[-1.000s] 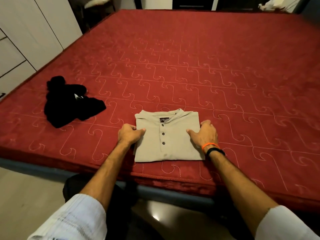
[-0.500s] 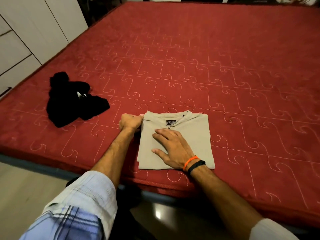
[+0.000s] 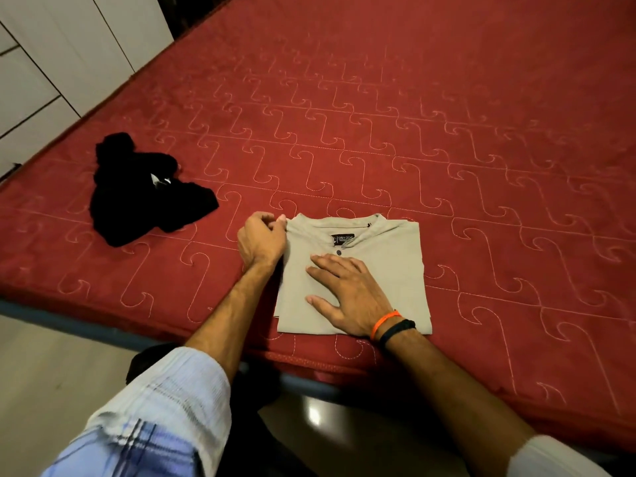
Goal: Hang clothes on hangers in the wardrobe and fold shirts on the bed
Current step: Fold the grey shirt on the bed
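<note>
L hand fingers curled, pinching folded beige shirt at its top-left corner. R hand flat w/ fingers spread, pressing shirt front. Shirt: soft square w/ buttons, near front edge of red quilted bed. Crumpled black garment lies left.

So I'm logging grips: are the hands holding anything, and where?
Left hand pinches the shirt at its upper left corner; right hand lies flat on it.

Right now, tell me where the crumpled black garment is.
In the head view, the crumpled black garment lies on the red quilted bedspread, left of the folded beige shirt and clear of the left hand.
</note>
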Tool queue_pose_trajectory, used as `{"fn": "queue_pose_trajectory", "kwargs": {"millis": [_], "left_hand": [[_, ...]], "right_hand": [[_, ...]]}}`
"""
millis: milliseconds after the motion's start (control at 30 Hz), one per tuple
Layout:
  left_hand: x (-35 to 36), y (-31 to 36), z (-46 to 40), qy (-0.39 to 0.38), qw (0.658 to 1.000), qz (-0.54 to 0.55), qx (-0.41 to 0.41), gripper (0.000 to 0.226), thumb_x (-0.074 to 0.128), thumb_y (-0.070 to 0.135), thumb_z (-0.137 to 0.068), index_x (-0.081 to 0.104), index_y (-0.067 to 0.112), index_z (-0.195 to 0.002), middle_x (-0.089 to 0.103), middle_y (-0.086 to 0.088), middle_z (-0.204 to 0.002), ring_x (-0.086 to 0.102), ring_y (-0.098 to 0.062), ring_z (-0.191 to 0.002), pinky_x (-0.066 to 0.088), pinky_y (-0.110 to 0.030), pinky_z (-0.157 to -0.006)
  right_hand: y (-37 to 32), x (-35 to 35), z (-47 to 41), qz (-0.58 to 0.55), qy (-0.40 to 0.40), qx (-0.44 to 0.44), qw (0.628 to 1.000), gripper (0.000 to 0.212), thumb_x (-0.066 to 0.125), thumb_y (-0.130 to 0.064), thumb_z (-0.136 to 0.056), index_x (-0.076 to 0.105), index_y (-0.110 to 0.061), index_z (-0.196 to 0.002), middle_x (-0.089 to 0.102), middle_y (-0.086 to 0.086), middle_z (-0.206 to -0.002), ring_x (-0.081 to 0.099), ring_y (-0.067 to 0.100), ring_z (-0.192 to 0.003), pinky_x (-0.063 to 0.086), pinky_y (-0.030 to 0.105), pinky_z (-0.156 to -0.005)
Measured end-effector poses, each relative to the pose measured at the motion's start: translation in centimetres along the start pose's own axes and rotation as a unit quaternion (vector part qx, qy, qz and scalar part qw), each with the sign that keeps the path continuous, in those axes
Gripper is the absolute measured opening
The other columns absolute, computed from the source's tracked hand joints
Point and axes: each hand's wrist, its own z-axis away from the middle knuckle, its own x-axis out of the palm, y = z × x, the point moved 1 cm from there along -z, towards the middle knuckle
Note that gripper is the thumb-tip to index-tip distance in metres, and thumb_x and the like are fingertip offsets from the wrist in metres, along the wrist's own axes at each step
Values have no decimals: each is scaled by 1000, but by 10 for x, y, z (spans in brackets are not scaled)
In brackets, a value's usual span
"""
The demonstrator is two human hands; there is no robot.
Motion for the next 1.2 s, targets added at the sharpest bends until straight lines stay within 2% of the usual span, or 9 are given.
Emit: {"fn": "queue_pose_trajectory", "kwargs": {"millis": [133,233,333,500,667,767,967,1100,1200], "left_hand": [[-8,-8,46,-5,965,-35,259,32,52,33,-98,62,16,-122,64,-3,-121,55,-19,-112,43,-39,-100],[-1,-26,60,-88,921,-198,324,63,34,56,-98,43,16,-146,39,-2,-154,33,-20,-141,25,-43,-116],[3,-42,58,-145,924,-269,229,87,21,75,-91,15,21,-158,9,3,-166,6,-18,-152,3,-45,-123],[0,-36,49,-179,920,-287,197,99,24,83,-84,4,21,-159,1,6,-166,1,-17,-152,-1,-47,-123],[-9,-23,60,-135,954,-202,175,78,52,68,-83,40,15,-140,43,-8,-148,37,-29,-136,22,-53,-114],[-14,-21,66,-100,984,-88,118,67,74,46,-79,50,15,-132,58,-3,-127,53,-25,-119,39,-48,-104],[-17,-15,57,-152,985,-69,-48,78,88,43,-67,52,7,-126,65,-5,-116,63,-24,-102,53,-32,-81],[-15,-15,52,-211,968,31,-133,49,91,43,-54,74,7,-84,76,-5,-81,74,-25,-79,62,-43,-71],[-15,-14,56,-220,959,90,-156,43,92,35,-55,75,4,-81,76,-4,-75,75,-23,-75,62,-47,-73]], "right_hand": [[-3,-7,4,-48,117,48,991,47,49,-43,-93,63,-12,-125,56,5,-140,49,21,-131,37,38,-111],[1,-13,5,-63,166,123,976,43,46,-40,-96,61,-12,-124,56,5,-139,50,21,-128,39,40,-108],[15,-17,15,-2,80,209,975,68,31,-56,-94,45,-9,-142,40,10,-153,34,24,-143,23,39,-117],[35,-25,27,49,-32,218,974,92,12,-71,-86,22,-10,-154,15,9,-164,11,22,-151,8,38,-123],[36,-38,31,-14,107,246,963,61,46,-50,-88,53,-5,-128,55,13,-133,48,31,-127,37,45,-106],[37,-49,33,31,186,318,929,46,65,-39,-82,55,-8,-115,55,10,-116,51,31,-107,43,43,-88],[47,-61,33,-97,151,497,849,64,78,-41,-76,48,-5,-119,57,17,-120,56,37,-111,44,38,-90],[57,-64,29,-219,116,556,793,72,79,-55,-56,62,-8,-107,70,9,-107,66,30,-94,54,32,-77],[60,-65,29,-291,121,555,770,50,79,-52,-56,70,-13,-86,73,3,-91,68,25,-86,49,28,-67]]}}
